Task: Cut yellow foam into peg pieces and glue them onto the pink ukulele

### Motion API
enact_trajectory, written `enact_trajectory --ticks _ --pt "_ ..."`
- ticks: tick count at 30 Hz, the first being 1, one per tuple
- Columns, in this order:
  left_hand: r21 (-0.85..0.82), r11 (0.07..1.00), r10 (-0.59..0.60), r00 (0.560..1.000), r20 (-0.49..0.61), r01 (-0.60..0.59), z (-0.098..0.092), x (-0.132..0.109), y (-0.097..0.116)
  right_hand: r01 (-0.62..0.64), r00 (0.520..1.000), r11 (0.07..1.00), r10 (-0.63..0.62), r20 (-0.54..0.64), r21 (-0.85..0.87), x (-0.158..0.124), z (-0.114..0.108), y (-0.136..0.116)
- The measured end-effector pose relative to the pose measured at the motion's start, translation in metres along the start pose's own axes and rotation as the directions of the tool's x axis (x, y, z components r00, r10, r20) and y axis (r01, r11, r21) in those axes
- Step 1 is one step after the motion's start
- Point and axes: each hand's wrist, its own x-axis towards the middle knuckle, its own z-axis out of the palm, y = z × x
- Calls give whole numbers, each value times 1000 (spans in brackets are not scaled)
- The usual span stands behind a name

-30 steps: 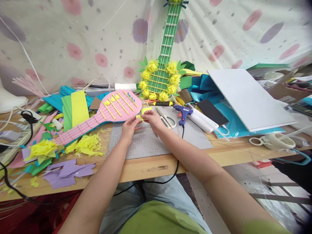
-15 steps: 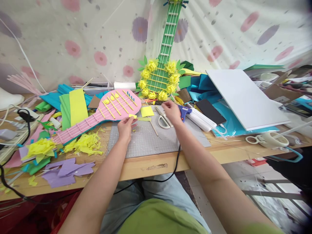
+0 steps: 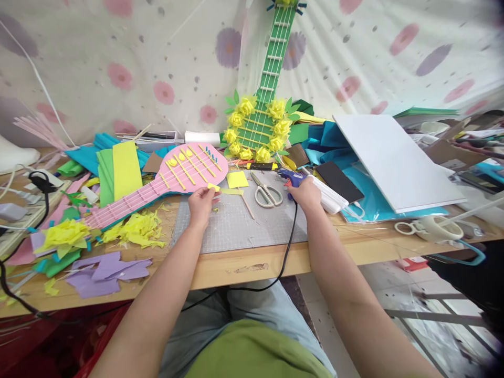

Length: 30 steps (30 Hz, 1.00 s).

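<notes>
My left hand (image 3: 200, 205) pinches a small piece of yellow paper (image 3: 213, 187) just below the body of a pink paper guitar (image 3: 192, 170). My right hand (image 3: 306, 193) is closed around the handle of a blue glue gun (image 3: 293, 177), whose tip points left. Between my hands, scissors (image 3: 268, 191) with pale handles lie on a grey cutting mat (image 3: 236, 231). A yellow paper square (image 3: 237, 179), a yellow-green strip (image 3: 232, 191) and a thin stick (image 3: 247, 203) rest on the mat near my left hand.
A green guitar with yellow paper flowers (image 3: 263, 126) leans against the curtain. Crumpled yellow paper (image 3: 137, 229) and purple scraps (image 3: 108, 273) lie at left. Beyond my right hand are a dark phone (image 3: 339, 181) and a white board (image 3: 397, 163). The black cord (image 3: 290, 247) hangs over the table edge.
My right hand has moved right, from above the scissors to the glue gun, and has closed on it. The scissors now show fully. My left hand keeps its pinch in nearly the same place.
</notes>
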Motion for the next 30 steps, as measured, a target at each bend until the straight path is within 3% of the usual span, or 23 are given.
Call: enact_trajectory --ticks 3,5,6,7,9,12,16,18,23,30 --pt "-1 1000 0 1000 0 0 0 0 -1 62 976 974 -13 -217 220 -3 -6 -1" --pt "4 1000 -8 1000 10 8 0 0 -1 192 936 881 -32 -351 433 -7 -6 -6" --pt "10 1000 -15 1000 19 15 0 -1 0 250 934 796 -48 -355 550 -9 -4 -9" --pt "18 1000 -21 999 28 21 0 -1 0 281 946 689 -81 -314 668 -11 -1 -13" --pt "39 999 -30 999 43 29 0 -2 0 190 972 494 -219 -90 849 -18 7 -22" --pt "69 997 -26 998 62 22 -1 -1 0 6 884 378 -435 172 926 -30 16 -33" --pt "91 996 -13 997 71 7 -3 1 -4 -79 729 395 -604 323 915 -45 15 -40" --pt "94 996 -13 997 74 6 -3 2 -5 -84 685 444 -624 375 892 -49 15 -42" --pt "115 993 -17 995 94 6 -4 3 -7 28 676 587 -607 417 809 -50 24 -42" --pt "145 989 -5 993 115 -12 -4 2 -8 201 701 664 -611 367 720 -47 33 -38"
